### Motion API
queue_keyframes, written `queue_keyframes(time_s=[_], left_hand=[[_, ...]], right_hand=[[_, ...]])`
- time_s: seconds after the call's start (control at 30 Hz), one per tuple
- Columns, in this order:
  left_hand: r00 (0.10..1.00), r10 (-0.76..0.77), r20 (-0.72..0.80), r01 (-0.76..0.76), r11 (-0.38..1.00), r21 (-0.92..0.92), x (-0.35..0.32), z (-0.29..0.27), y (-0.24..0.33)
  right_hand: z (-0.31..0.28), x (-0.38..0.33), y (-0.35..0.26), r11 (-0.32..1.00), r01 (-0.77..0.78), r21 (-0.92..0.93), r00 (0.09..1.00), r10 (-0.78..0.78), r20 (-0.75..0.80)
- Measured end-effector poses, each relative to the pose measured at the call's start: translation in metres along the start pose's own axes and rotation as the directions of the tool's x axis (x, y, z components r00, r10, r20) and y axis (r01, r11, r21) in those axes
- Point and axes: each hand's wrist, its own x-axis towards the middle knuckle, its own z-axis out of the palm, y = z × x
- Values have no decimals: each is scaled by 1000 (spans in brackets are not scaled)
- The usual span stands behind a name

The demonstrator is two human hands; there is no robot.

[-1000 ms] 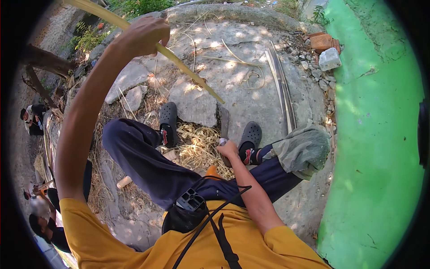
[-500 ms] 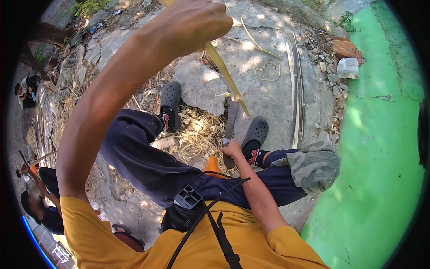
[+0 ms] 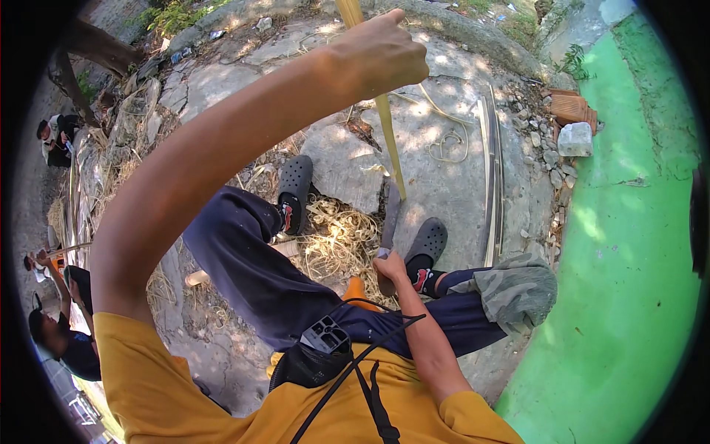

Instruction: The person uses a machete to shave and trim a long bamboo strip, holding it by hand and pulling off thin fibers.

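Observation:
My left hand (image 3: 384, 58), raised at arm's length at the top of the view, is closed round a long pale bamboo strip (image 3: 390, 133). The strip slants down from it, its lower end beside a knife's dark blade (image 3: 391, 214); whether they touch I cannot tell. My right hand (image 3: 390, 268), low between my legs, grips that knife near its handle, with the blade pointing away from me. A pale curl (image 3: 377, 169) shows near the knife's tip. Below and left of the blade lies a heap of thin shavings (image 3: 336, 233), between my two dark clogs (image 3: 296, 181).
Several long strips (image 3: 489, 177) lie on the concrete (image 3: 440, 174) to the right, and a looped thin strip (image 3: 449, 146) beside them. Rubble, orange tiles (image 3: 571, 108) and a white block (image 3: 575, 139) border a green surface (image 3: 614, 296). Other people (image 3: 70, 340) sit at the left.
My left hand has shifted right and slightly down with the bamboo strip, which now hangs steeper. The right hand still holds the knife; the whole view has tilted a little.

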Motion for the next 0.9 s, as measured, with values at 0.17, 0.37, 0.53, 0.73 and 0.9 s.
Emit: queue_keyframes(time_s=[0.17,0.37,0.53,0.73,0.9], left_hand=[[1000,-13,-15,15,985,173,11,5,15],[935,61,-349,104,895,434,17,11,27],[958,-77,-278,163,940,300,14,26,30],[842,-76,-534,81,997,-13,6,33,42],[779,-65,-623,55,998,-35,-6,31,56]], right_hand=[[-5,-20,-12,965,21,261,988,21,-155],[-39,-33,-16,650,-67,757,991,-44,125],[-65,-88,-33,-201,-446,872,885,-246,396],[-71,-144,-8,-329,-446,833,882,-319,346],[-92,-181,-33,-104,-8,995,973,-231,-17]])
